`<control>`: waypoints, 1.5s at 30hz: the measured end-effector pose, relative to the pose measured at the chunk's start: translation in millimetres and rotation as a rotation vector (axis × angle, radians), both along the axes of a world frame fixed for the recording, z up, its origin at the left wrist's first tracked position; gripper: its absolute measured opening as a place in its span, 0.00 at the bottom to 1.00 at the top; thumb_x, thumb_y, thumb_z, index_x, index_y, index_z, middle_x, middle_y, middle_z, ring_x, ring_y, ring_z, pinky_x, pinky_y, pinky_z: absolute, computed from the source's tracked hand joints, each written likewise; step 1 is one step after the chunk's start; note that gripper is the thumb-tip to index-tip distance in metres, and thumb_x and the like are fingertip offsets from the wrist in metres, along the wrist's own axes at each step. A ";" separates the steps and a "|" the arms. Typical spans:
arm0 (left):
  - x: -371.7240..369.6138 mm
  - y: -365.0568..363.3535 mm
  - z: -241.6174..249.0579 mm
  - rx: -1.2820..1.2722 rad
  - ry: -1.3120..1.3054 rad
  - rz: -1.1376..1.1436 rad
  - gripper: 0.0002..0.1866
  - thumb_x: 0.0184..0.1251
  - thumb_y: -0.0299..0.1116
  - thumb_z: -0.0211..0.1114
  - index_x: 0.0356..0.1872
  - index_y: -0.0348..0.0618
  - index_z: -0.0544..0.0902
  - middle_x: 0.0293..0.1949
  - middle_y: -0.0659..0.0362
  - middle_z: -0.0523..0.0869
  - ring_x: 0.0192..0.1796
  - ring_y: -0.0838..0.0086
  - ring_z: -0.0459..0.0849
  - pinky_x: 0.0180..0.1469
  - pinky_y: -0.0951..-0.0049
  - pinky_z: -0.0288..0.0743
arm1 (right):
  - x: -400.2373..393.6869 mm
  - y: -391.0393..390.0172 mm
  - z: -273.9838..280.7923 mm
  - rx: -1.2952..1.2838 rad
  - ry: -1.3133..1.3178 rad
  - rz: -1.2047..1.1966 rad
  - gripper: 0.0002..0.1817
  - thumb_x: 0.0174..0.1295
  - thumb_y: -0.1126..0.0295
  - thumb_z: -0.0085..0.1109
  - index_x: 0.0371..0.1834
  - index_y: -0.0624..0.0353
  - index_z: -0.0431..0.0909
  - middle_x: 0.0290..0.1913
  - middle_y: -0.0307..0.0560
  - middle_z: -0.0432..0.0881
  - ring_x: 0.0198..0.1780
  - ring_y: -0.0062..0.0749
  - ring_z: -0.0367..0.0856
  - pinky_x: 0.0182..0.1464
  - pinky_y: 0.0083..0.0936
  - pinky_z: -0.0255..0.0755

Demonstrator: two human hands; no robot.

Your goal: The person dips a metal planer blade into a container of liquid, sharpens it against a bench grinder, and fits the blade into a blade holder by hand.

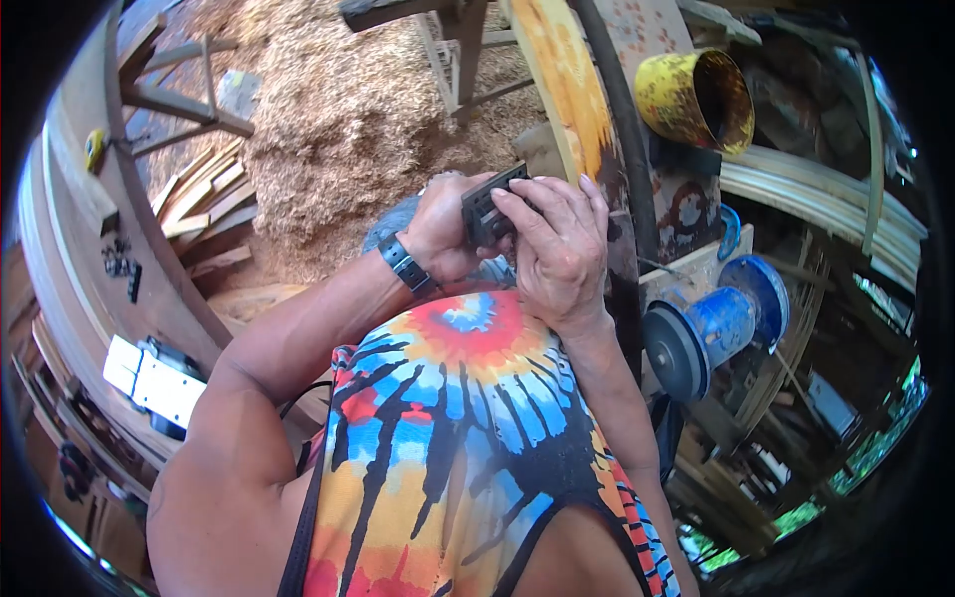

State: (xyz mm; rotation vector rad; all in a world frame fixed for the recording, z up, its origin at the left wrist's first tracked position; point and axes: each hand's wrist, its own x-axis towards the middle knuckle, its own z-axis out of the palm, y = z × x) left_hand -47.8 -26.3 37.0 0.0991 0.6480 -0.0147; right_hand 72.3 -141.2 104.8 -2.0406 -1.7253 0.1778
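A dark, flat rectangular plate (479,211), with what look like holes or slots in it, is held up in front of my chest. My left hand (443,221), with a dark watch (405,265) on its wrist, is closed around the plate's left side and underside. From the right, my right hand (562,234) grips the plate, its fingers bent over the upper edge and face. My fingers hide part of the plate, and its exact kind cannot be made out.
Wood shavings (328,129) cover the floor ahead, beside scrap wood (204,199). At right are a blue bench grinder (724,320), a rusty yellow bucket (676,95) and a yellow-orange board (562,75). On the left bench lie a yellow tape measure (95,149) and a white-and-black power tool (159,383).
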 end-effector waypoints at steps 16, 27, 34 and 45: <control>-63.7 -43.3 20.3 0.193 0.232 0.306 0.15 0.80 0.33 0.46 0.40 0.40 0.82 0.28 0.57 0.83 0.26 0.69 0.81 0.25 0.67 0.73 | -37.9 -14.1 7.2 0.095 0.237 0.280 0.22 0.55 0.81 0.65 0.56 0.57 0.86 0.52 0.49 0.88 0.56 0.49 0.86 0.68 0.54 0.70; -64.6 -45.4 42.5 0.376 0.241 0.399 0.16 0.84 0.32 0.47 0.51 0.31 0.81 0.40 0.52 0.89 0.38 0.69 0.91 0.35 0.70 0.89 | -52.2 -24.9 21.6 0.065 0.566 0.161 0.29 0.58 0.80 0.70 0.66 0.68 0.80 0.63 0.64 0.85 0.65 0.53 0.85 0.67 0.38 0.79; -72.0 -38.3 53.0 0.262 -0.201 0.454 0.18 0.82 0.34 0.56 0.60 0.29 0.79 0.48 0.52 0.89 0.47 0.71 0.91 0.47 0.76 0.89 | -43.8 -21.6 30.3 0.156 0.634 0.126 0.27 0.61 0.81 0.70 0.66 0.65 0.81 0.63 0.61 0.85 0.64 0.48 0.86 0.66 0.36 0.79; -62.4 -43.0 94.4 0.576 -0.170 0.431 0.33 0.64 0.24 0.77 0.69 0.33 0.74 0.57 0.55 0.86 0.59 0.72 0.86 0.64 0.70 0.81 | -31.1 -23.5 34.6 0.247 0.801 0.066 0.27 0.62 0.82 0.73 0.66 0.63 0.81 0.62 0.57 0.87 0.65 0.42 0.86 0.66 0.34 0.79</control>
